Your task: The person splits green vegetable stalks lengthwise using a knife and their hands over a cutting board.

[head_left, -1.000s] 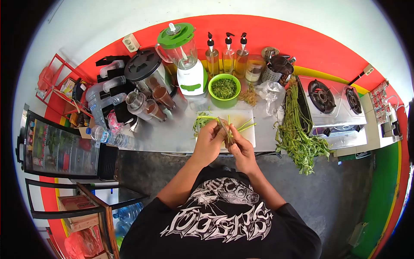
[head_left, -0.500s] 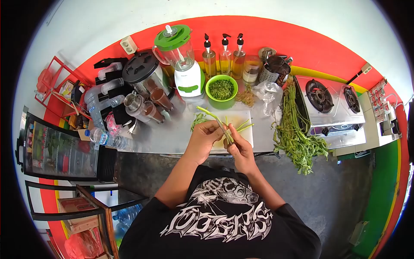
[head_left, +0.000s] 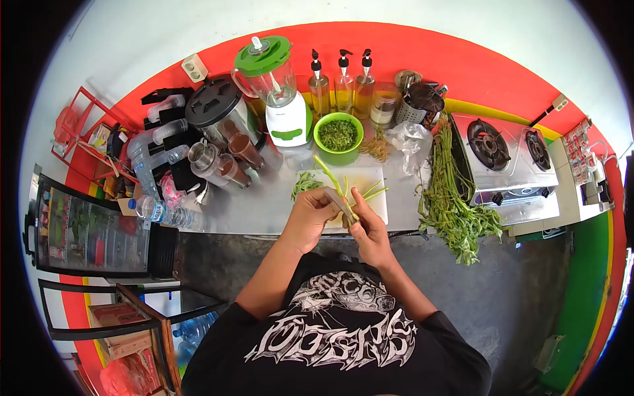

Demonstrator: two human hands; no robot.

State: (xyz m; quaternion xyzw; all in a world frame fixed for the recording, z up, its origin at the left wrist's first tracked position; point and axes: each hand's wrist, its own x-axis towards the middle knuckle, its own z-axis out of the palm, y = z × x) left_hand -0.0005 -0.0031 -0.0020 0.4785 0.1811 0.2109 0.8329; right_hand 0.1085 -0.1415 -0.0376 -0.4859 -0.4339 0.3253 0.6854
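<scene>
Over the white cutting board (head_left: 375,179), my left hand (head_left: 312,216) and my right hand (head_left: 370,236) meet at a long green vegetable stem (head_left: 328,173). Both hands are closed, with thumbs and fingers pinching the stem's lower part. A flat grey-brown strip (head_left: 339,200) lies along the fingers; I cannot tell whether it is a blade. Thinner green stems (head_left: 376,193) stick out to the right beyond my right hand. Picked leaves (head_left: 306,185) lie at the board's left edge. Behind the board stands a green bowl (head_left: 339,157) full of small green leaves.
A large bunch of leafy stems (head_left: 444,198) hangs over the counter's front edge, beside the gas stove (head_left: 505,155). A blender (head_left: 285,119), pump bottles (head_left: 343,89) and a plastic bag (head_left: 411,146) stand behind. Metal cups (head_left: 206,162) and a water bottle (head_left: 162,212) are left.
The long stem's upper end has swung to the right and stands steeper between my hands. My hands have otherwise barely moved.
</scene>
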